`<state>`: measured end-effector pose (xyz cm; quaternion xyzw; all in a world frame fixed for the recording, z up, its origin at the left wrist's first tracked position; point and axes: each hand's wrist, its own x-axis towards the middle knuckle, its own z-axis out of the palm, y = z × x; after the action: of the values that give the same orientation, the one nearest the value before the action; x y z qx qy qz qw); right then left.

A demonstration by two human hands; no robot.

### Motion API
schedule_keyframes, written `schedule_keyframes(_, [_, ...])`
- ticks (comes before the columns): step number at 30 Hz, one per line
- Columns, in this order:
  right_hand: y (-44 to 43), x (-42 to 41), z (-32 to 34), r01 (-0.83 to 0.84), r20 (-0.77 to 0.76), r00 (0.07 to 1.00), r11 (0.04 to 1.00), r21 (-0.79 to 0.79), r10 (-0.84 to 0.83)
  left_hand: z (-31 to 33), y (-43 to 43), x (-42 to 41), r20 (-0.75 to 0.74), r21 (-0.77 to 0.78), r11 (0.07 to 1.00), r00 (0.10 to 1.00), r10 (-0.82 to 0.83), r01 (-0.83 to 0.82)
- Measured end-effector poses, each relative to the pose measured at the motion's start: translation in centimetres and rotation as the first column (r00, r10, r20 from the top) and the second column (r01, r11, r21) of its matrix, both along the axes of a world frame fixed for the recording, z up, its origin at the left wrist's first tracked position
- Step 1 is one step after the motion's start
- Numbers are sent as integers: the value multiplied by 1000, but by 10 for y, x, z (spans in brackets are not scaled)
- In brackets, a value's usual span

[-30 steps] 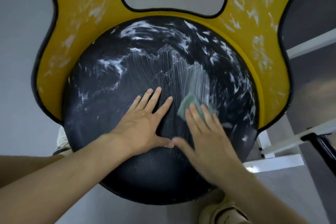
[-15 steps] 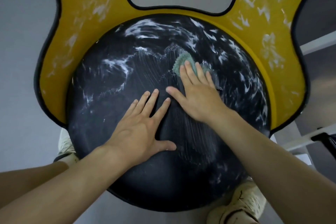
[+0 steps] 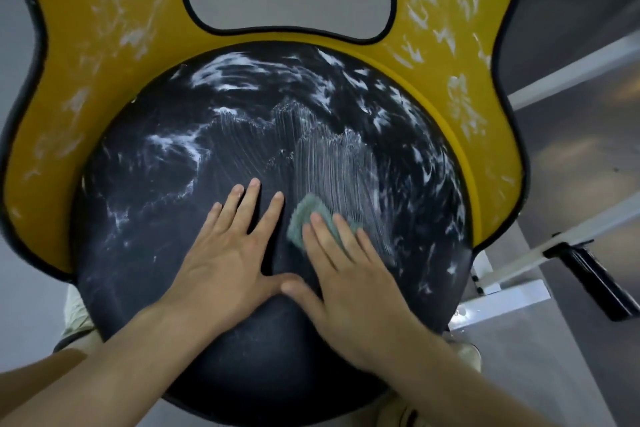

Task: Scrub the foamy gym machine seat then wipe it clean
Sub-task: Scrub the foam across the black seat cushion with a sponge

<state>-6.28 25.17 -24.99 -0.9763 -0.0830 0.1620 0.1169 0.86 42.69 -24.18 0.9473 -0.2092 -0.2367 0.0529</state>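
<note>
Two flat grips on foamy seat (image 3: pixel 166 204), sponge (image 3: pixel 304 215) pressed beneath right grip (image 3: pixel 349 284) (left grip (image 3: pixel 225 263) splayed).

**Black seat, white foam, yellow surround**

The seat (image 3: pixel 166 225) is black. White foam (image 3: pixel 225 74) flecks and swirls across its far half, and toward the middle it is combed into fine parallel white lines. The near part is plain dull black. The panel (image 3: pixel 104 45) around it is yellow, dabbed with pale white smears and edged with a thin black trim (image 3: pixel 41 45). The scrub pad (image 3: pixel 304 215) is muted teal-green. The floor (image 3: pixel 571 191) is grey, the frame bars (image 3: pixel 571 70) white, the grip (image 3: pixel 595 282) black.
</note>
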Motion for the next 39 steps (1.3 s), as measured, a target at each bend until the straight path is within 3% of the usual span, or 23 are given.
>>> schedule_keyframes(7, [7,102,-1,77,-39,996,997,-2,-77,-3,0,1,-11,-1,1000,1000,10,-10])
schedule_keyframes(18, [-4,-26,5,13,-10,1000,1000,-29,-13,-3,-2,6,-18,0,1000,1000,11,-11])
schedule_keyframes(29, [-10,124,1,97,-41,994,995,-27,-98,-4,-1,4,-11,4,1000,1000,6,-6])
schedule_keyframes(39, [-7,-39,5,29,-37,999,999,-34,-30,-4,-1,4,-15,-2,1000,1000,20,-20])
